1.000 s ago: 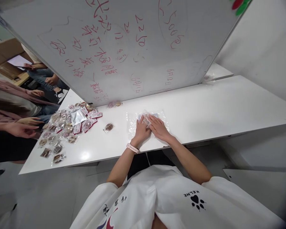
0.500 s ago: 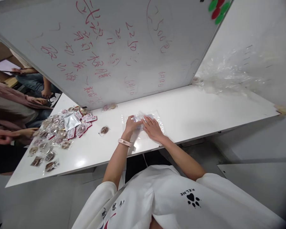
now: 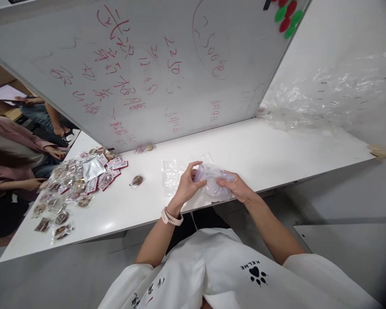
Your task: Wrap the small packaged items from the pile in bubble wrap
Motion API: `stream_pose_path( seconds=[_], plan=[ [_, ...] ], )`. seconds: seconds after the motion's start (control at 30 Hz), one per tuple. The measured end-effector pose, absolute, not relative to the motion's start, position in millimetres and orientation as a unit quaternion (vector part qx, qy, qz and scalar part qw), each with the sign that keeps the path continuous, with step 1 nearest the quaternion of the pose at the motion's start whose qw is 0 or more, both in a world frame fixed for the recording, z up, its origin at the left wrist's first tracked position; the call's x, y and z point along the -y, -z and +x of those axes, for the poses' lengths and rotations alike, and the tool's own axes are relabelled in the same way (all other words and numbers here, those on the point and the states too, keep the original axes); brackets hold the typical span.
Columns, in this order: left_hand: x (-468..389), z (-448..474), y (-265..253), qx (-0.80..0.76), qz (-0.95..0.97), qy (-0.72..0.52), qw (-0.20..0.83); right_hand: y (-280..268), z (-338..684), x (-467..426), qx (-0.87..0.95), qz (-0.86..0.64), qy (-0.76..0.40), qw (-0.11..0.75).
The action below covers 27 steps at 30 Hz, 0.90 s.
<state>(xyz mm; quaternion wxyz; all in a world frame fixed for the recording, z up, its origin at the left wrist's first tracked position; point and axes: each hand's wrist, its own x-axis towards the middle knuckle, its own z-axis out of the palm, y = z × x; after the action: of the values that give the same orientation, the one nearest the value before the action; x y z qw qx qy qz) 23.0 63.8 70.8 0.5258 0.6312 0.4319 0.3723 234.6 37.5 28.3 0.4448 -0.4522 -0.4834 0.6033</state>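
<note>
Between my two hands is a clear plastic bag [image 3: 214, 177] with a pale purple tint, raised a little above the table near its front edge. My left hand [image 3: 190, 182] grips its left side, thumb on the near face and fingers behind. On the right side my right hand [image 3: 236, 186] pinches the bag, its thumb pressed on the front. Whatever may be inside the bag is too blurred to make out. Beneath and to the left, another clear plastic sheet or bag [image 3: 171, 177] lies flat on the white table [image 3: 270, 154].
A heap of small wrapped packets [image 3: 59, 204] covers the table's left end, with a silver pouch [image 3: 94, 168] on top. One brown packet [image 3: 137, 180] lies apart. A whiteboard [image 3: 167, 94] stands behind; crumpled clear plastic [image 3: 309, 103] lies back right. People [image 3: 16, 159] sit at left.
My hands were flat on the plastic on the table. Now they have lifted a purplish clear bag, one hand on each side. My right hand has moved to the right.
</note>
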Motion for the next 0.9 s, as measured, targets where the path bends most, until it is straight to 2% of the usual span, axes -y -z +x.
stream_pose_path(
  seconds=[0.07, 0.17, 0.23, 0.3, 0.37, 0.47, 0.53, 0.6, 0.73, 0.83, 0.9],
  plan=[
    [-60, 35, -64, -0.445, 0.689, -0.367, 0.439, -30, 264, -45, 0.467, -0.535, -0.491, 0.505],
    [-56, 41, -54, -0.450, 0.740, -0.328, 0.378, -37, 336, -82, 0.471, -0.652, -0.122, 0.581],
    [-53, 40, -49, -0.457, 0.748, -0.298, 0.378, -42, 391, -117, 0.484, -0.673, 0.100, 0.551],
    [-50, 39, -47, -0.468, 0.745, -0.281, 0.384, -41, 438, -149, 0.460, -0.719, 0.199, 0.481],
    [-49, 38, -46, -0.479, 0.741, -0.277, 0.380, -31, 467, -173, 0.455, -0.775, 0.188, 0.396],
    [-51, 38, -45, -0.490, 0.745, -0.286, 0.351, -6, 480, -190, 0.501, -0.821, 0.060, 0.268],
    [-55, 37, -44, -0.498, 0.747, -0.292, 0.329, 8, 477, -191, 0.515, -0.826, 0.021, 0.229],
    [-58, 31, -44, -0.504, 0.747, -0.301, 0.312, 15, 467, -186, 0.516, -0.821, 0.060, 0.236],
    [-62, -7, -44, -0.540, 0.731, -0.340, 0.244, 13, 411, -153, 0.554, -0.759, 0.157, 0.305],
    [-67, -62, -46, -0.626, 0.694, -0.329, 0.135, 7, 330, -106, 0.630, -0.684, 0.125, 0.346],
    [-78, -104, -50, -0.687, 0.659, -0.299, 0.068, 3, 270, -73, 0.702, -0.627, 0.055, 0.333]
  ],
)
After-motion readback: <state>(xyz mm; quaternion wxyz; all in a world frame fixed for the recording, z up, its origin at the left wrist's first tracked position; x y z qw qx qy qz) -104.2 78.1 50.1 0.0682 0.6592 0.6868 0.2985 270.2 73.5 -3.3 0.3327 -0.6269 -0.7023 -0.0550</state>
